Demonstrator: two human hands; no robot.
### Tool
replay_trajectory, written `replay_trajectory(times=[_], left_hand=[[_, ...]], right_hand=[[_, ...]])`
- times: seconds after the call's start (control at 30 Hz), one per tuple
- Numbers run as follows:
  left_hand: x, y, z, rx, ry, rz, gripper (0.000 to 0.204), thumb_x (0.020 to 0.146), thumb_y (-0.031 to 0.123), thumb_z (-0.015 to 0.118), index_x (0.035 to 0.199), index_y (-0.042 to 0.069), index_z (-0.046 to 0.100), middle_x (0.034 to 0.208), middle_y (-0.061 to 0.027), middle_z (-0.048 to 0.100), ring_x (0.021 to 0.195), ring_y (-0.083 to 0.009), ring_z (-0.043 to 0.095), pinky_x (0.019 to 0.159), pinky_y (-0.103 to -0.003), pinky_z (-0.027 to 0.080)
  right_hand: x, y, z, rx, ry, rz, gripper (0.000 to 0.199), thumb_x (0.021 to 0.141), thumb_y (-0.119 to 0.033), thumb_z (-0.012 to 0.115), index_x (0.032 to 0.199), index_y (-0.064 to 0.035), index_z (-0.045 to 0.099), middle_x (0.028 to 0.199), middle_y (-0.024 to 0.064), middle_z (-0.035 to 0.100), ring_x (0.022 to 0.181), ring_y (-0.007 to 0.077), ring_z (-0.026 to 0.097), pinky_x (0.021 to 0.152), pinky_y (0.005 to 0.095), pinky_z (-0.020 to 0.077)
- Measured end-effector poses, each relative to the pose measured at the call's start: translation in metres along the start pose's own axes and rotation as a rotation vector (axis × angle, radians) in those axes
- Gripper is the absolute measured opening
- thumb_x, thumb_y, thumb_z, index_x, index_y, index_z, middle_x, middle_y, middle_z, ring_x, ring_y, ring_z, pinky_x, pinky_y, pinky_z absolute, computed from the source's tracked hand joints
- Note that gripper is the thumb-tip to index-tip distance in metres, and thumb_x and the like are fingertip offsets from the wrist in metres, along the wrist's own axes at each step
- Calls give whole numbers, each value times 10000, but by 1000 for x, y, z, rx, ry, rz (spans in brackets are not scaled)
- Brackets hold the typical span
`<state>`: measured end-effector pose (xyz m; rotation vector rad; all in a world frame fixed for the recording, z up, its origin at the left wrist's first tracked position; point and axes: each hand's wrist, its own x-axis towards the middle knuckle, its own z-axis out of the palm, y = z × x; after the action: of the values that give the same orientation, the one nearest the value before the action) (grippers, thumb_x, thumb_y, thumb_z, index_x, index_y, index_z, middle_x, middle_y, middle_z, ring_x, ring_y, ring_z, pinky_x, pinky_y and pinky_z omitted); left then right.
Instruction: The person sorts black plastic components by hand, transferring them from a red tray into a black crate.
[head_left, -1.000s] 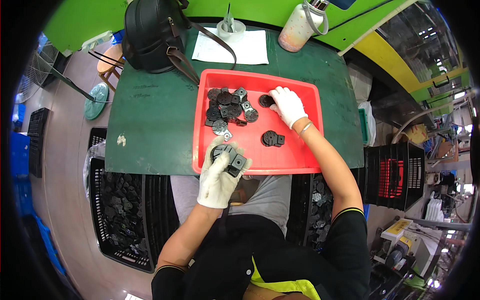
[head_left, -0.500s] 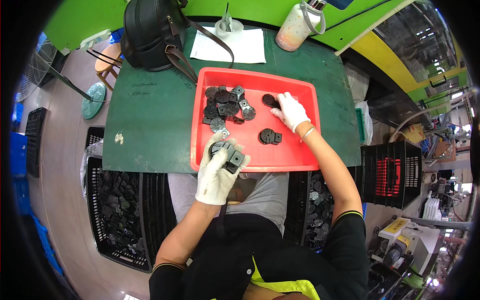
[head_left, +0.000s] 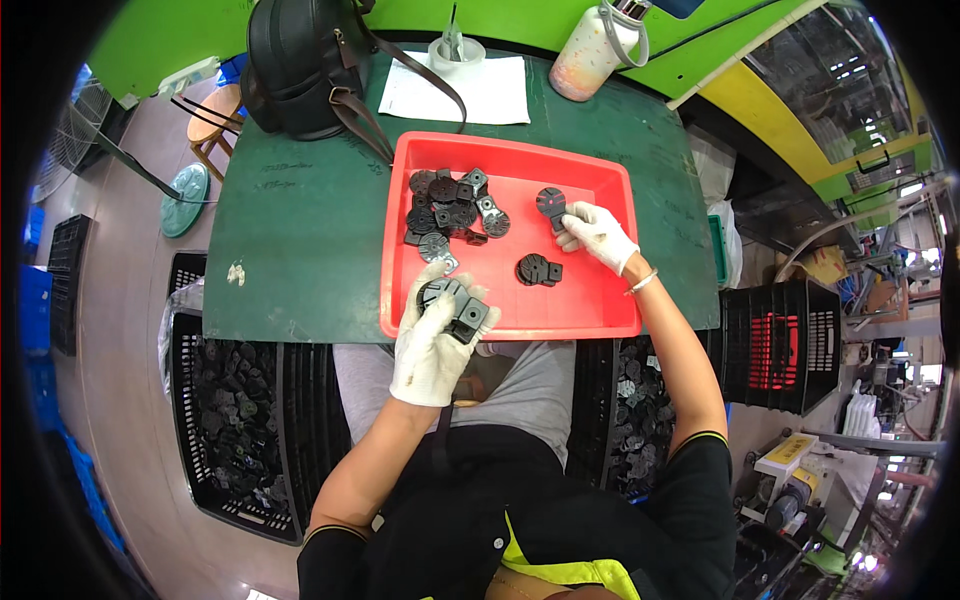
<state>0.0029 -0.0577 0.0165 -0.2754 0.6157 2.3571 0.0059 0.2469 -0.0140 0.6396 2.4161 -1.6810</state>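
A red plastic tray point(head_left: 590, 325) lies on the table in front of me. In its left part is a heap of black plastic parts point(head_left: 455, 212), each with a round slotted disc and a squarish tab. My gloved left hand point(head_left: 432, 345) grips one or more such black parts point(head_left: 462, 308) over the tray's near left edge; the fingers hide how many. Over the tray's right side, my gloved right hand point(head_left: 598, 238) pinches another black plastic part point(head_left: 551, 203) by its tab, disc pointing away from me. A small group of black parts point(head_left: 538, 270) rests near the tray's middle, below that hand.
On the green table point(head_left: 290, 240) stand a black backpack point(head_left: 300, 70), a paper sheet point(head_left: 500, 95) with a small cup point(head_left: 457, 52), and a pale bottle point(head_left: 595, 55). Black crates point(head_left: 240, 430) of similar parts flank my legs. More black crates point(head_left: 785, 345) stand at the right.
My right hand has drawn slightly nearer and to the right, lifting a black part whose disc now faces up. The left hand has barely moved.
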Motion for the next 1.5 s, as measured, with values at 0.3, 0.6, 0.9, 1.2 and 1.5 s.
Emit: replay_trajectory(times=[0.3, 0.6, 0.9, 1.2, 1.5], left_hand=[[1, 2, 0, 28, -16, 6, 430, 897, 152, 586, 1299, 160, 433, 1173, -63, 541, 1058, -209, 565, 914, -484, 484], [7, -6, -5, -90, -182, 33, 653, 792, 361, 722, 1306, 124, 397, 1181, -100, 497, 1108, -247, 522, 916, -475, 486], [1, 2, 6, -21, 16, -10, 478, 828, 56, 611, 1268, 126, 440, 1095, -69, 544, 1040, -215, 563, 901, -463, 499], [1, 3, 5, -24, -12, -23, 483, 841, 40, 592, 1287, 126, 430, 1109, -70, 555, 1055, -216, 567, 914, -477, 492], [1, 0, 4, -7, -23, -10, 489, 839, 38, 602, 1289, 125, 433, 1106, -73, 559, 1052, -217, 569, 909, -479, 495]], right_hand=[[-39, -14, 7, 32, -110, 41, 260, 926, -222, 533, 1011, 20, 575, 839, 78, 625, 700, 123, 604, 688, 276, 508], [-102, -100, 82, 325, -245, -48, 270, 869, -158, 618, 1050, 26, 539, 836, 113, 643, 707, 139, 631, 648, 270, 527], [-57, -49, 41, -523, 288, -311, 222, 850, -235, 596, 961, -45, 563, 864, 145, 599, 770, 346, 601, 700, 410, 489], [-48, -13, 46, -770, 78, -124, 324, 808, -273, 671, 1002, -32, 573, 939, 177, 592, 908, 352, 578, 789, 415, 461], [-51, -9, 63, -1021, 1, -342, 282, 697, -128, 716, 903, -65, 533, 925, 143, 528, 885, 338, 534, 773, 420, 470]])
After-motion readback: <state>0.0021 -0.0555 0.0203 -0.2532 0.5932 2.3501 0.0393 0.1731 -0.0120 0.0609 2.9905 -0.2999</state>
